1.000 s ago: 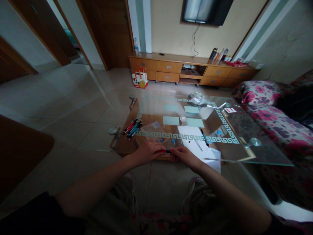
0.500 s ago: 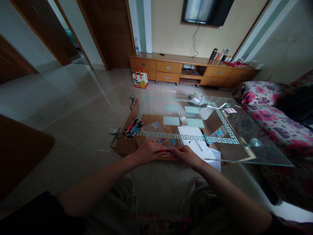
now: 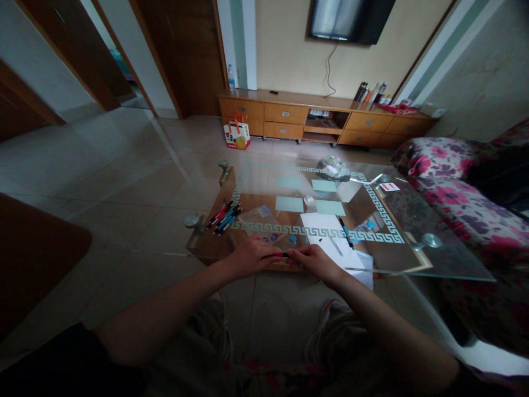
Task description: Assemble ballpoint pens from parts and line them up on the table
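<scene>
Both hands meet at the near edge of the glass-topped wooden coffee table (image 3: 397,220), fingertips turned toward each other. Between them runs a thin dark pen (image 3: 282,255), lying roughly level: the left hand (image 3: 250,257) is curled around one end with thumb and fingers pinching it, and the right hand (image 3: 316,262) pinches the other end, so only a short stretch of the barrel shows in the gap. Whether the pen is one piece or two parts held together is too small to tell. Just beyond the right hand a white sheet of paper (image 3: 324,231) lies on the glass, with a blue-and-black pen (image 3: 345,232) resting across its right edge. Off to the left, near the table's left rim, sits a loose bundle of red, blue and black pens (image 3: 225,215). Farther back on the glass lie several pale green rectangular cards (image 3: 289,204), well apart from the hands, and a crumpled clear plastic bag (image 3: 333,167) sits at the far side. Past the table, on the tiled floor, a red-and-white paper carrier bag (image 3: 236,133) stands against a long low wooden cabinet (image 3: 326,117), and a sofa with a pink flower-print cover (image 3: 450,182) runs along the right.
</scene>
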A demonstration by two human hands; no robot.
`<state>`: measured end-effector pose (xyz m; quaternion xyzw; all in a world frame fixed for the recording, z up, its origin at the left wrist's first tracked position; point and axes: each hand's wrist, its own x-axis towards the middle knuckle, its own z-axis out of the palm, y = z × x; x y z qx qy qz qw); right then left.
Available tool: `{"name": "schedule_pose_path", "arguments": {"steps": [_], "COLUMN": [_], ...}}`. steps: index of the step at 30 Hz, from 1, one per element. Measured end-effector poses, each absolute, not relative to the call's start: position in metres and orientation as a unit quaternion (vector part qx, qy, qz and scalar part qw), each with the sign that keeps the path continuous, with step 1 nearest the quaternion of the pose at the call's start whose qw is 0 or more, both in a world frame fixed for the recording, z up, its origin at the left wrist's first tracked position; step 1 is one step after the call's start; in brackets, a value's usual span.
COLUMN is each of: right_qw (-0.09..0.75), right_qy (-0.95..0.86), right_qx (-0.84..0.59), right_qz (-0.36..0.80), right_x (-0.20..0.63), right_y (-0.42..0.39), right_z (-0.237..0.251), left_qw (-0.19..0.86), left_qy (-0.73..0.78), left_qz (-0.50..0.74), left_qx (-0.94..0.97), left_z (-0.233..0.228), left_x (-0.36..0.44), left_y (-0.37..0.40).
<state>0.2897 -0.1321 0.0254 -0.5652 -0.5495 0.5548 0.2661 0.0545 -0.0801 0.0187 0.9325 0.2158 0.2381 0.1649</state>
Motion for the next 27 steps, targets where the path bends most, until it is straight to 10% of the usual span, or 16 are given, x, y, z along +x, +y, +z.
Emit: {"name": "schedule_pose_path", "arguments": {"steps": [27], "right_qw": [0.383], "right_qy": [-0.51], "right_qx": [-0.527], "right_qz": [0.562], "right_x": [0.2941], "right_y": [-0.1279], "right_z": [0.0248], "left_qw": [0.139], "left_qy": [0.239], "left_qz": [0.236], "left_qx": [0.932], "left_z": [0.0113], "left_x": [0.0525], "left_y": [-0.078]}}
